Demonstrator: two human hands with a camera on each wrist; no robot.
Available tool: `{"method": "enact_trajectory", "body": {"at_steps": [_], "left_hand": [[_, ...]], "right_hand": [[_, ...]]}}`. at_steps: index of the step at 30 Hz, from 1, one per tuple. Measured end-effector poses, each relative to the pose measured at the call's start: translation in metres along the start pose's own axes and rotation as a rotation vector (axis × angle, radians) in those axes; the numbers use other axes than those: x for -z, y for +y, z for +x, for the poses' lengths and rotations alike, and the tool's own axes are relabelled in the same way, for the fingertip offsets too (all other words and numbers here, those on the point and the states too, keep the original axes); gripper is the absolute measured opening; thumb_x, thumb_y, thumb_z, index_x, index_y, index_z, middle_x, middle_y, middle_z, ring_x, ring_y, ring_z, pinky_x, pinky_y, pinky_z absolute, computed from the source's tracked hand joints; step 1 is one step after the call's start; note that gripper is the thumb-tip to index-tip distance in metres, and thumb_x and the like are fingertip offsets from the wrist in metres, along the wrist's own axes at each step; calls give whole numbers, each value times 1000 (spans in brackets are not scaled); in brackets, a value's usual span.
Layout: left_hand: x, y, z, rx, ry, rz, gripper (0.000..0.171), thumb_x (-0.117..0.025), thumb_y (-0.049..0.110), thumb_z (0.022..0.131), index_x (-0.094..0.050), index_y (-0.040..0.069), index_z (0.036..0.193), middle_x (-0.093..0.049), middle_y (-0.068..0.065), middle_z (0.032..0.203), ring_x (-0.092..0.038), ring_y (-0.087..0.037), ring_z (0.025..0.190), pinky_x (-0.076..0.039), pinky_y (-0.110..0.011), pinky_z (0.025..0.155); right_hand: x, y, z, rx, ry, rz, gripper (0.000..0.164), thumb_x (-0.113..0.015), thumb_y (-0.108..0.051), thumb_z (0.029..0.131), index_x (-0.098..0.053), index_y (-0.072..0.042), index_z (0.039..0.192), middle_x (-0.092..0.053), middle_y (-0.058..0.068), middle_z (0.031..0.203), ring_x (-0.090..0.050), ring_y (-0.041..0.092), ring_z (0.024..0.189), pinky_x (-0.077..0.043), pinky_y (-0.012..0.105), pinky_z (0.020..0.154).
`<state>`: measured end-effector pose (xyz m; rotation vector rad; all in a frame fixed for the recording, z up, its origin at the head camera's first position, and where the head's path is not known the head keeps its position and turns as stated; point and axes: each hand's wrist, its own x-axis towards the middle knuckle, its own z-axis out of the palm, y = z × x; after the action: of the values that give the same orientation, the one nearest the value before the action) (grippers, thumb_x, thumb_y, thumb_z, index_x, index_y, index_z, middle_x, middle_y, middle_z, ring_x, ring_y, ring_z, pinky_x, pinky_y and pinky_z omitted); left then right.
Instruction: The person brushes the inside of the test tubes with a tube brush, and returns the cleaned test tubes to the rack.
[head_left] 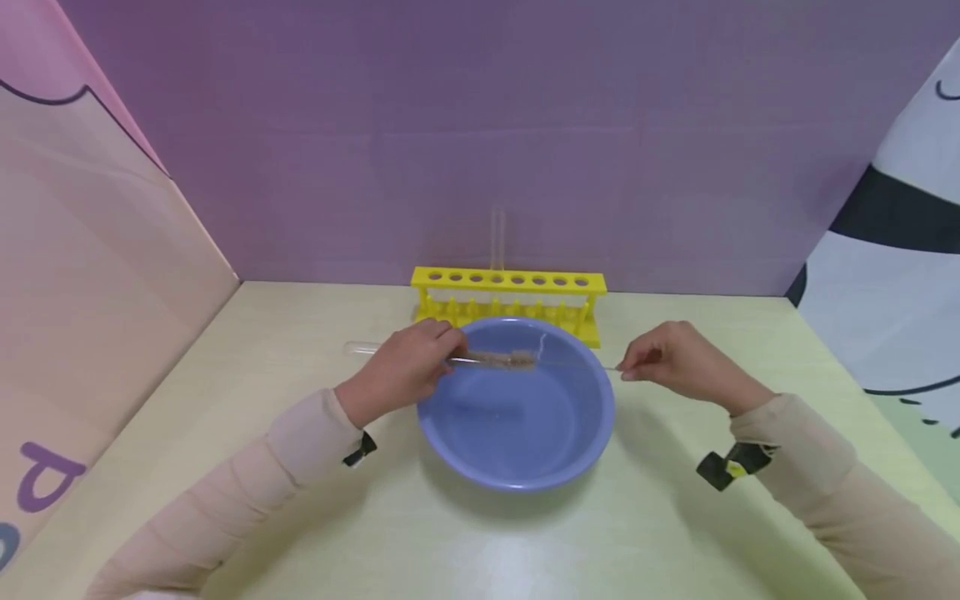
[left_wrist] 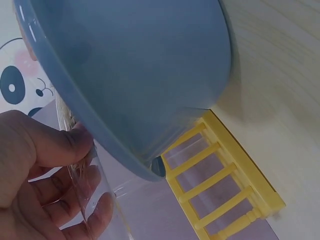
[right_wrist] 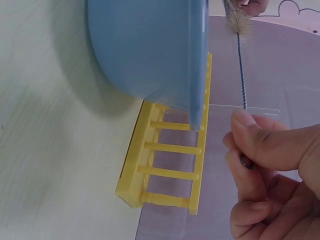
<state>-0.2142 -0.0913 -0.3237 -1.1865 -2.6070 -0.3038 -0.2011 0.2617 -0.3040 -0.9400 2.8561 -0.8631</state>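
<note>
Above the blue basin point(head_left: 540, 433), my left hand point(head_left: 405, 362) grips a clear glass test tube point(head_left: 360, 347) lying nearly level, its closed end out to the left. Inside the tube's right part are the tan bristles of a test tube brush point(right_wrist: 239, 24), whose tuft shows at the mouth. My right hand point(head_left: 675, 362), just past the basin's right rim, pinches the end of the brush's twisted wire between thumb and fingers. In the left wrist view the left hand's thumb and fingers point(left_wrist: 65, 202) wrap the glass, with bristles visible through it.
Behind the basin stands a yellow test tube rack point(head_left: 594, 287) with a row of holes and pegs. Another clear test tube point(head_left: 498, 237) stands upright in it. A purple wall panel point(head_left: 637, 167) rises at the pale table's point(head_left: 495, 558) back edge, with printed panels at both sides.
</note>
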Motion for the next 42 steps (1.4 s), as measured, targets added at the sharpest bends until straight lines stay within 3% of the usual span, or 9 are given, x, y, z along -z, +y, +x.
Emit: {"method": "enact_trajectory", "body": {"at_steps": [12,18,25,33,42], "left_hand": [[-1,5,1,-3,19,29,28,-76,1,76,-61,7,99,-62,-4,93,-57,-19,88,-51,-30,74],[-2,7,1,-4,30,40,29,-78,1,74,-61,7,98,-63,-4,93,-57,-19,87,-51,-29,74],[-3,8,2,-4,41,55,28,-77,2,75,-61,7,97,-64,-5,93,-58,-20,87,-51,-30,74],[-1,8,3,-9,37,44,25,-74,2,78,-63,6,100,-64,-5,93,-59,-20,85,-51,-30,72],[0,8,3,11,2,-14,25,-72,1,79,-64,6,103,-65,-4,93,-58,-19,85,-51,-32,73]], "right_hand": [[4,-4,3,-107,-99,84,11,-75,-1,77,-73,-12,75,-70,-2,74,-59,9,64,-52,24,61],[5,-4,4,-107,-140,101,11,-74,-2,78,-72,-12,75,-69,0,73,-58,7,63,-51,24,60],[2,-11,3,-97,-67,39,12,-75,-2,77,-72,-12,73,-69,-4,72,-57,7,64,-49,24,60],[-7,-16,1,-57,34,-118,12,-76,0,75,-72,-11,72,-68,-5,70,-58,7,63,-49,24,58],[-13,-22,-1,50,125,-256,13,-75,5,74,-70,-7,73,-68,-2,71,-62,13,64,-52,28,59]]}}
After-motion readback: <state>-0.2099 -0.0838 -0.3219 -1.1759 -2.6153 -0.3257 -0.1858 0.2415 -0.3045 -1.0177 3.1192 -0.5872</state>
